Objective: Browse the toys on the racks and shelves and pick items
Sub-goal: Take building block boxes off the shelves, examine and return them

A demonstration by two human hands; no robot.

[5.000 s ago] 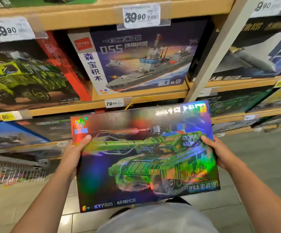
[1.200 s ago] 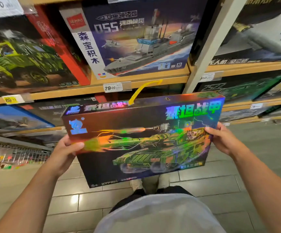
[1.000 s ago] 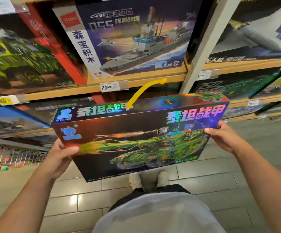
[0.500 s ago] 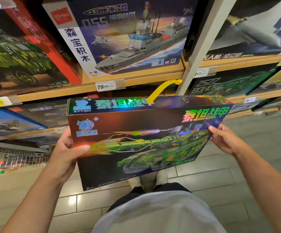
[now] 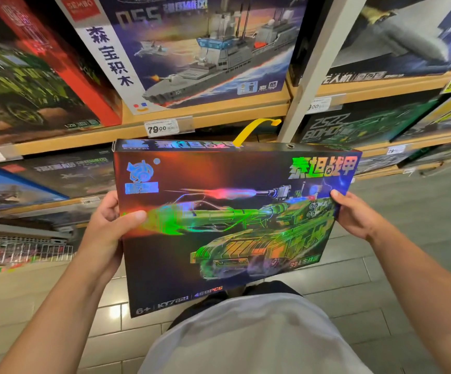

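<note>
I hold the tank box (image 5: 232, 225) upright in front of my chest, its shiny front facing me, out in the aisle just before the shelves (image 5: 213, 114). A yellow handle (image 5: 248, 129) sticks up from its top edge. My left hand (image 5: 108, 228) grips the box's left edge, thumb laid across the front and fingers behind. My right hand (image 5: 353, 214) grips the right edge, thumb tip on the front, the other fingers hidden behind the box. Above the box, on the shelf, stands a warship box (image 5: 192, 49), with a 79.00 price tag (image 5: 162, 128) on the shelf edge just above the box's top. To the left of the warship box leans a green truck box (image 5: 24, 85) with a red side. Right of the box's top, past a white post (image 5: 313, 68), sit more dark boxes. Below the box I see my grey shirt (image 5: 251, 338) and the tiled floor (image 5: 394, 292).
</note>
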